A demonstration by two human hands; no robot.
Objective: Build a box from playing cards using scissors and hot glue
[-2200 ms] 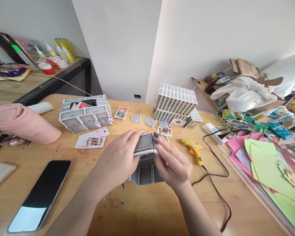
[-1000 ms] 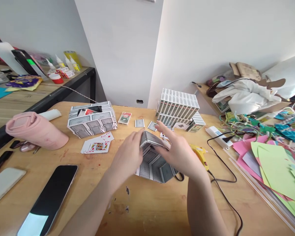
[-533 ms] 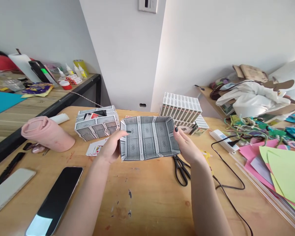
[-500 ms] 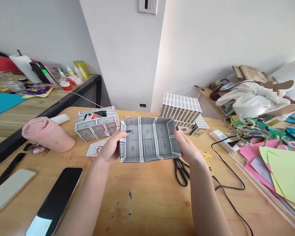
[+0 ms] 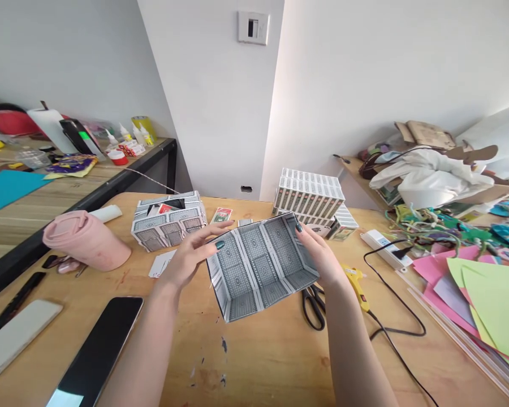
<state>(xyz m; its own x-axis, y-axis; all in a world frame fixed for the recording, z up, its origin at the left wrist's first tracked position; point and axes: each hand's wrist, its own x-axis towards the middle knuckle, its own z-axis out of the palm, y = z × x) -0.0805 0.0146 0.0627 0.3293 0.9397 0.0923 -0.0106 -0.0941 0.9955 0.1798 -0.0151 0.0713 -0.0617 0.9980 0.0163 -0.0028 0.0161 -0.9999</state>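
Observation:
An open-topped box made of grey patterned playing cards [image 5: 261, 268] is held up over the table, tilted with its left end lower and its inside facing me. My left hand [image 5: 189, 257] grips the left end, thumb inside the wall. At the right end, my right hand [image 5: 320, 251] has its thumb over the rim; its other fingers are hidden behind. Behind my left hand stands another playing-card box [image 5: 168, 220] with cards showing in its top opening. Loose playing cards [image 5: 161, 264] lie below that box. Black-handled scissors [image 5: 313, 310] rest under the held box's right end.
Stacked card packs [image 5: 309, 192] stand at the back. On the right are a yellow glue gun [image 5: 357, 287], a power strip [image 5: 385, 249] and coloured paper [image 5: 479, 305]. A pink tumbler [image 5: 87, 240], a phone [image 5: 102, 345] and a white case [image 5: 19, 336] lie left.
The held box has tipped, its left end dropping and its right end rising slightly. My left fingers have shifted up along its rim. The view has tilted up a little.

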